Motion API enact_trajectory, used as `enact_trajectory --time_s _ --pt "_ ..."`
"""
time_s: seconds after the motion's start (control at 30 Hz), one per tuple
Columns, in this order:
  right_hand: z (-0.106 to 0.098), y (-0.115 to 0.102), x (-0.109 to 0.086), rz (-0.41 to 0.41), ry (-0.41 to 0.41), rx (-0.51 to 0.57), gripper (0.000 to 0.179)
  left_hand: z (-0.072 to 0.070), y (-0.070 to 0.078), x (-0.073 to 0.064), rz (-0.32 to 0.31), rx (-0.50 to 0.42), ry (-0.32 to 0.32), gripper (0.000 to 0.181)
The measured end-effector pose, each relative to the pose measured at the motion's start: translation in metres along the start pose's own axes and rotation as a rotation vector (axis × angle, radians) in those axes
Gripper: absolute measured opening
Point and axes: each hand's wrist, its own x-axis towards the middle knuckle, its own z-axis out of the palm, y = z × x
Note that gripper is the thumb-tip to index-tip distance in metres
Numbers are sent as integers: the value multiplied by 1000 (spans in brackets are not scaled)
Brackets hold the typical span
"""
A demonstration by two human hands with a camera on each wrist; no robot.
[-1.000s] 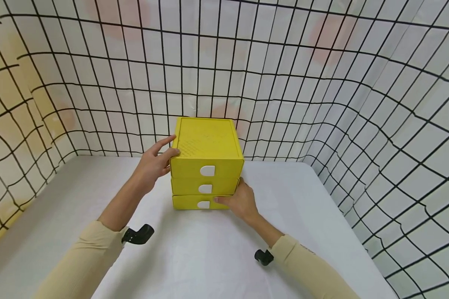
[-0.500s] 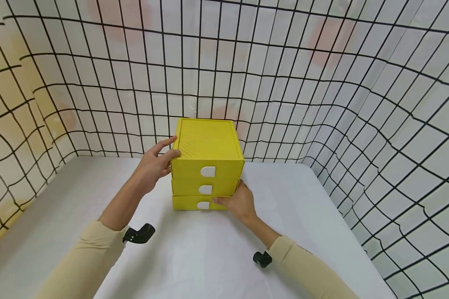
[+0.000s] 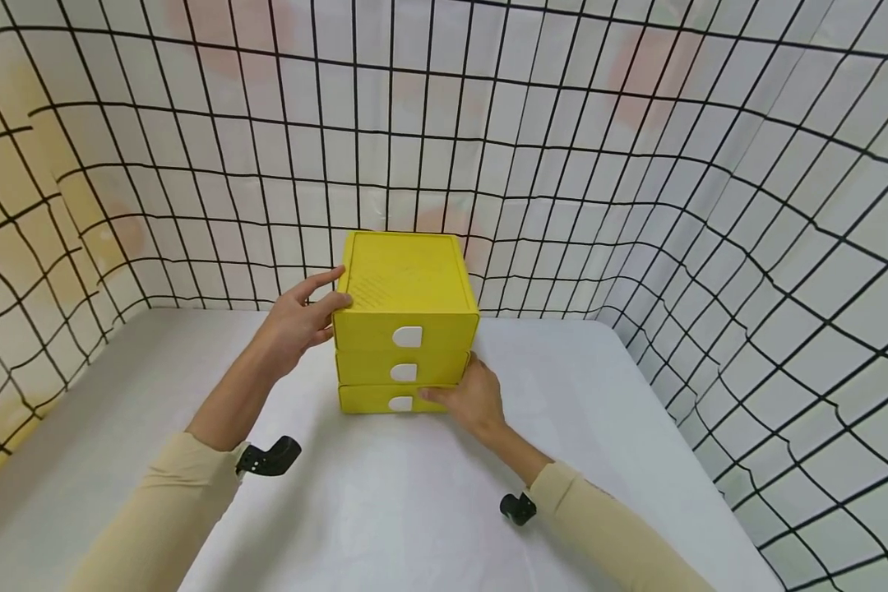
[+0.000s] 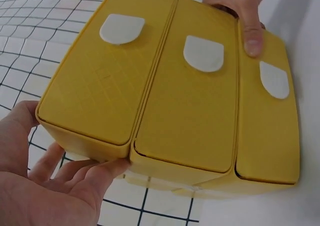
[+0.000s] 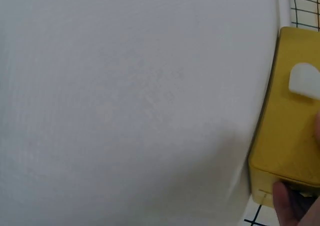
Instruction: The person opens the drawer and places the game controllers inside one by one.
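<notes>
A yellow three-tier drawer box (image 3: pixel 410 275) stands on the white table, its fronts towards me, each with a white rounded tab. All its drawers look pushed in. My left hand (image 3: pixel 292 325) holds the upper left edge, thumb over the top rim and fingers along the side; the left wrist view shows those fingers (image 4: pixel 82 178) bent against the side wall. My right hand (image 3: pixel 477 400) grips the lower right corner, thumb across the front of the bottom drawer (image 4: pixel 270 131), beside its tab. Its other fingers go round the right side and are mostly hidden.
A white cloth covers the table (image 3: pixel 407 501). Black grid mesh (image 3: pixel 429 156) encloses the back and sides, with pale sheeting behind it. The box stands close to the back mesh. Black wrist cameras sit on both sleeves.
Both hands keep their hold and the drawer box stays in place. Only a slight shift of the head view shows.
</notes>
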Motion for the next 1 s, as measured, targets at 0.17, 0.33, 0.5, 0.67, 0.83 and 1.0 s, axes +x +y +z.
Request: enact_trajectory --time_s 0.17,0.33,0.5,0.67,0.83,1.0 --pt "-1 0 0 6 3 4 76 0 -1 -1 -4 0 -10 63" --pt "1 0 1 17 7 8 84 2 0 -1 4 -7 -4 63" --pt "5 0 1 39 22 31 89 4 0 0 -15 -16 6 63" --pt "8 0 0 54 30 57 91 3 -1 0 -12 -13 6 63" --pt "8 -1 -1 60 23 65 91 0 -3 -2 16 36 -7 65" --pt "5 -3 -2 70 -13 34 90 -3 -8 -5 42 84 -32 66"
